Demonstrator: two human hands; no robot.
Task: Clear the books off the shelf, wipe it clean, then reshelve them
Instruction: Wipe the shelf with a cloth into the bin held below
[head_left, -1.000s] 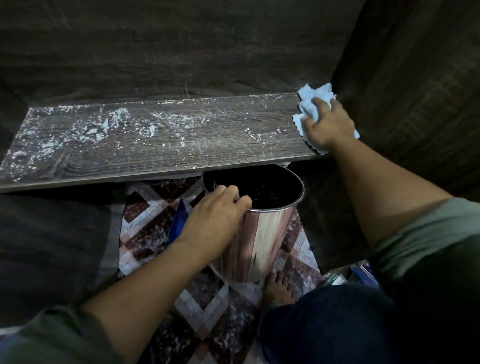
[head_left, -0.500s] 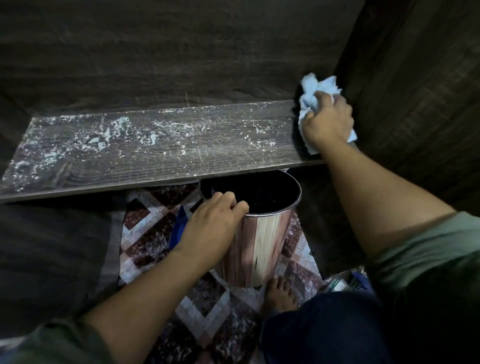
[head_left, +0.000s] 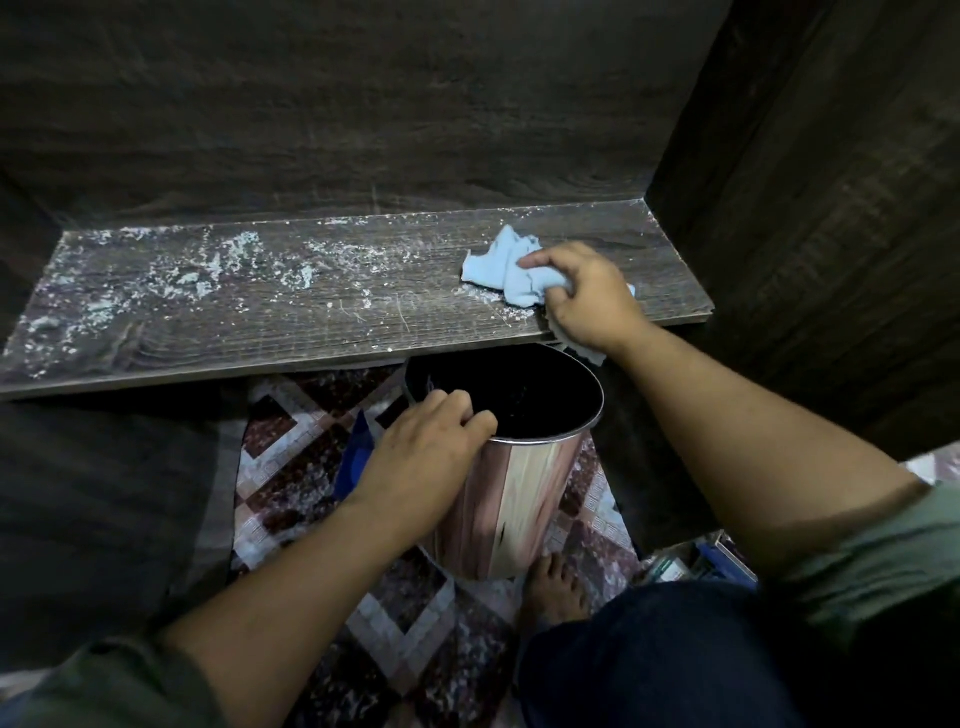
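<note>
Since the earlier frame the right hand (head_left: 592, 296) has left the corner by the side panel and come down and to 9 o'clock, so the cloth (head_left: 501, 270) now lies on the board rather than raised against the wall.

Right-hand fingers (head_left: 540, 258): bent over the bunched blue cloth, gripping it and pressing it onto the shelf (head_left: 249, 327). Cloth edges show past the fingertips at 9 o'clock and under the wrist at 6 o'clock.

Left-hand fingers (head_left: 470, 413): curled over the near rim of the metal bin (head_left: 524, 483). The left hand (head_left: 426, 452) holds the bin just below the shelf's front edge, at 7 o'clock from the cloth.

The shelf's long axis runs 9 to 3 o'clock. The white debris (head_left: 218, 267) lies mostly at 9 o'clock from the cloth, spread toward the far left end, with a few crumbs touching the cloth's front edge. The right hand is the nearer hand to it.

Judgement: wiping is under way, with little of the board cleaned. The next stroke likely gathers debris toward the front edge above the bin. Books: none on the shelf; blurred items at 5 o'clock on the floor (head_left: 696, 566) may be books
</note>
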